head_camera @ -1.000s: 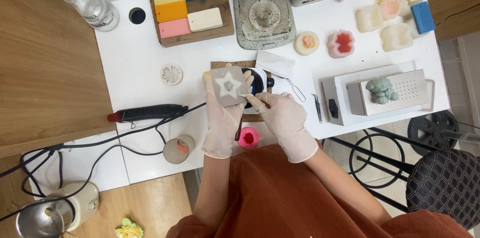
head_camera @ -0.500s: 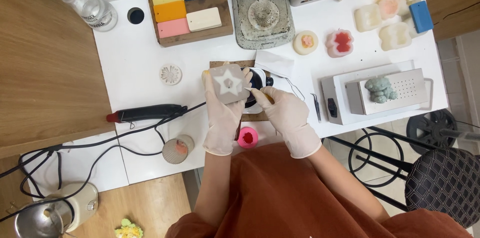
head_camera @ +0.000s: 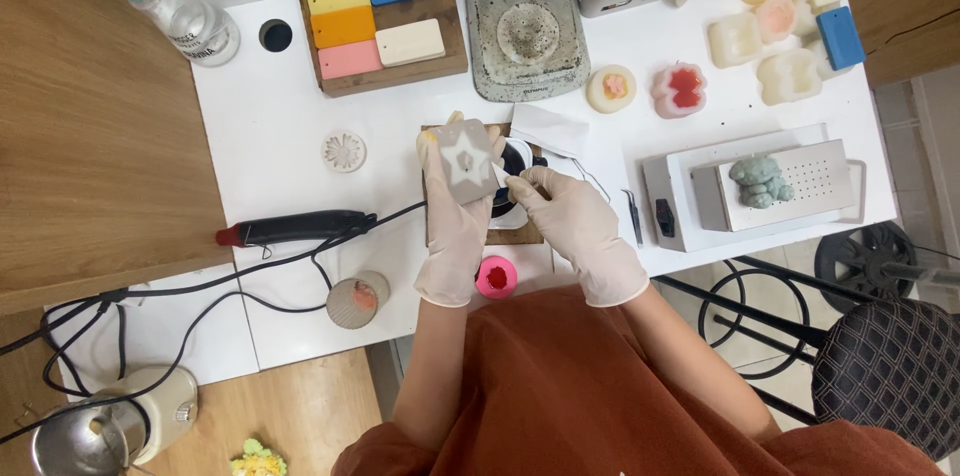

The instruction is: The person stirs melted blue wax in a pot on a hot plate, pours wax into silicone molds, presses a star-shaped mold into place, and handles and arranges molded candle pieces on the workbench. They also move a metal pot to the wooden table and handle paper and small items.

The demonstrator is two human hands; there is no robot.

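Note:
My left hand [head_camera: 452, 226], in a pale glove, holds up a grey square mould [head_camera: 466, 163] with a white star shape in it. My right hand [head_camera: 578, 221], also gloved, pinches a thin tool whose tip touches the mould's right edge. Both hands hover over a small wooden board [head_camera: 521, 233] that carries a round black and white dish [head_camera: 513, 168]. A pink candle cup [head_camera: 496, 277] stands just below my hands at the table's front edge.
A black heat tool [head_camera: 295, 228] with a cable lies to the left. A tray of coloured blocks [head_camera: 378, 14], a spray bottle [head_camera: 180, 18], a grey slab [head_camera: 526, 36], several wax shapes [head_camera: 680, 88] and a white metal heater box [head_camera: 750, 191] ring the white table [head_camera: 270, 126].
My left hand has raised the star mould slightly and shifted it left. My right hand has stayed at its edge with the tool.

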